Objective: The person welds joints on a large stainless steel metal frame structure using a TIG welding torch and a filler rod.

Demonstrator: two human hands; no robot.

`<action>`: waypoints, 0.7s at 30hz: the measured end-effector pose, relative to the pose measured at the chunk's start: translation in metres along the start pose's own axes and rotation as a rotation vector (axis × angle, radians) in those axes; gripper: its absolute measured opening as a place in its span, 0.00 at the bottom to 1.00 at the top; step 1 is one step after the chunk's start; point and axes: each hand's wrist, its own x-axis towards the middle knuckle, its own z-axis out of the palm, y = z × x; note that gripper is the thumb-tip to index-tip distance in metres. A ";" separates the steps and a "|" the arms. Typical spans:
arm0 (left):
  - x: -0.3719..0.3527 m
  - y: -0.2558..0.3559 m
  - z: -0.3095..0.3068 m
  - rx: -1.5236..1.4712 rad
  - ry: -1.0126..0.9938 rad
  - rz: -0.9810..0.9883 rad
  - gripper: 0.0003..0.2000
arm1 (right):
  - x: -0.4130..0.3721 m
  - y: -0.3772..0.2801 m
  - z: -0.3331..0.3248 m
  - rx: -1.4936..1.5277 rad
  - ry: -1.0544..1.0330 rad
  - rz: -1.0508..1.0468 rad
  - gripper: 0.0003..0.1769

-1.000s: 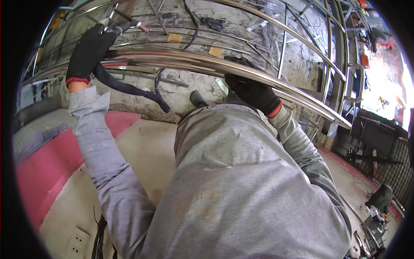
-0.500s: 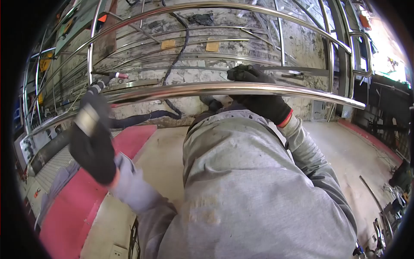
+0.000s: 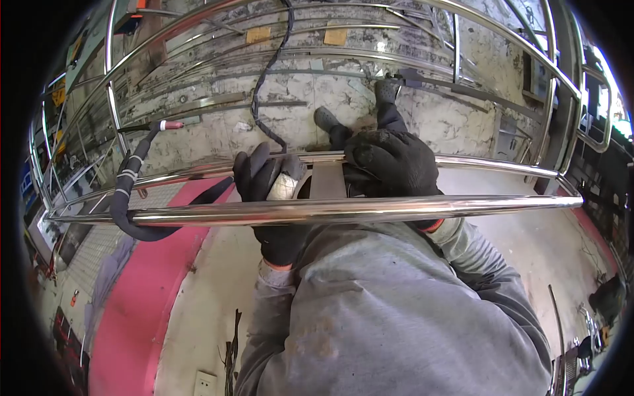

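A shiny metal tube (image 3: 370, 210) crosses in front of me, with a thinner parallel bar (image 3: 475, 163) behind it. My left hand (image 3: 271, 191), in a black glove with a pale wrapping on a finger, reaches behind the tube with its fingers apart. Between my hands lies a flat grey piece (image 3: 327, 181). My right hand (image 3: 396, 165), also black-gloved, has its fingers curled at the right side of that piece; what they hold is hidden. A torch with a pink tip (image 3: 173, 125) and dark sleeved cable (image 3: 122, 198) hangs over the frame at left.
Long metal rods (image 3: 218, 66) lie on the stained floor beyond the frame. A dark cable (image 3: 256, 99) runs among them. To the left is a pink strip (image 3: 139, 303). Tools (image 3: 584, 346) lie at the lower right, and a socket (image 3: 205, 383) is at the bottom.
My left hand has moved right, from beside the torch to behind the tube. The tubes appear lower in view, and the flat grey piece now shows between my hands. The torch hangs at left.
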 end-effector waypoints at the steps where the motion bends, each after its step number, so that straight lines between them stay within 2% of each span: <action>1: -0.002 -0.010 0.007 0.085 0.006 0.082 0.13 | 0.000 0.000 0.000 -0.012 -0.007 -0.002 0.18; 3: -0.001 -0.029 0.024 0.193 0.055 0.225 0.12 | 0.002 -0.001 -0.002 -0.002 -0.025 0.021 0.18; 5: -0.004 -0.026 0.021 0.224 0.010 0.205 0.14 | 0.004 -0.003 -0.003 0.002 -0.043 0.040 0.19; 7: -0.004 -0.020 0.015 0.244 -0.051 0.194 0.15 | 0.008 -0.007 0.000 -0.006 0.045 0.075 0.17; 12: -0.037 -0.022 0.005 0.129 -0.105 0.246 0.13 | 0.004 -0.002 0.000 0.093 -0.025 0.075 0.19; 19: 0.002 -0.016 0.024 0.139 0.034 0.120 0.10 | 0.005 -0.005 -0.003 0.055 -0.045 0.116 0.18; 21: 0.003 -0.014 0.026 0.169 0.060 0.099 0.07 | 0.006 -0.005 -0.004 0.058 -0.043 0.110 0.18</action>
